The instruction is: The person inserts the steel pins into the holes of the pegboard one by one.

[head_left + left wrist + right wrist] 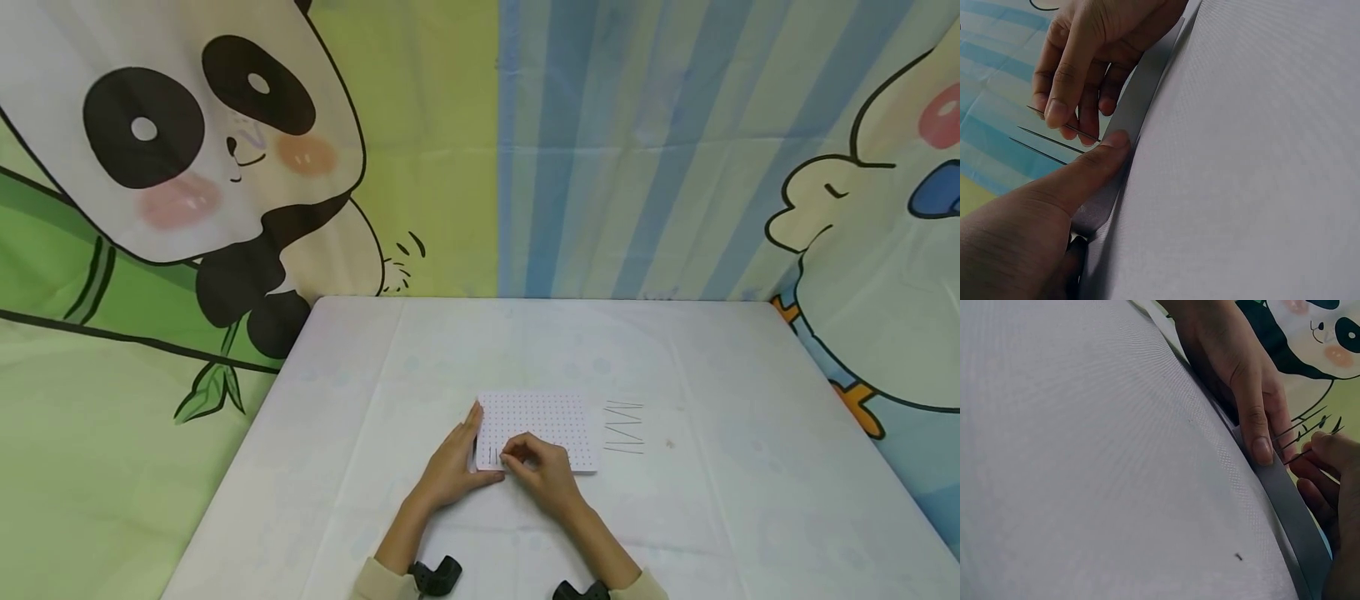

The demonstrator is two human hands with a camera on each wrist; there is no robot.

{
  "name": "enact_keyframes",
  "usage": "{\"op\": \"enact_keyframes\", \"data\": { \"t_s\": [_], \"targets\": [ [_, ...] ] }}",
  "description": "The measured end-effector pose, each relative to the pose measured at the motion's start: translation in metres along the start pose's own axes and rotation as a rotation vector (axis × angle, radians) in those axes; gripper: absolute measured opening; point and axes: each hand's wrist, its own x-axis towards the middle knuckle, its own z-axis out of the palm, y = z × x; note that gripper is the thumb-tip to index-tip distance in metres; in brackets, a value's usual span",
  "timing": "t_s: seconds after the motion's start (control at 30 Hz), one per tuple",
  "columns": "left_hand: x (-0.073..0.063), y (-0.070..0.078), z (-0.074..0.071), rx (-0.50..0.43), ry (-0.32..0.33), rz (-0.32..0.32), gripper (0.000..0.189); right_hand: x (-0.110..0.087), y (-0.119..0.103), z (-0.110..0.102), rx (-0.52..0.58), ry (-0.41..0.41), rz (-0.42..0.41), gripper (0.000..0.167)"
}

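Observation:
A white pegboard (536,417) with rows of small holes lies flat on the table. My left hand (453,462) steadies its near left corner, with straight fingers along the left side and the thumb pressed on the front edge. Two thin needles (1050,140) stand upright in the board near that corner. Just right of them, my right hand (546,475) pinches a third needle (1080,132) between thumb and fingertips. Its lower end meets the board surface in the left wrist view, right beside the left thumb.
Several loose needles (624,442) lie in a zigzag column on the white table (735,483), to the right of the board. Behind the table hangs a printed curtain (420,150) with a panda and blue stripes.

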Motion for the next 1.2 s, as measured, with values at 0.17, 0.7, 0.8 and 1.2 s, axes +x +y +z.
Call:
{"op": "enact_keyframes", "data": {
  "t_s": [0.17,0.7,0.8,1.2],
  "targets": [
    [0.0,0.0,0.0,0.006,0.002,0.001,0.11,-0.005,0.011,-0.002,0.012,-0.031,0.057,0.017],
    [-0.001,0.001,0.002,0.04,0.017,0.009,0.109,-0.044,0.062,-0.096,-0.194,0.232,0.26,0.012],
    [-0.001,0.001,0.001,0.033,0.03,0.022,0.109,-0.051,0.072,-0.114,-0.303,0.294,0.289,0.013],
    [0.0,0.0,0.002,0.039,0.013,0.003,0.11,-0.059,0.083,-0.131,-0.506,0.181,0.352,0.011]
  ]
}}
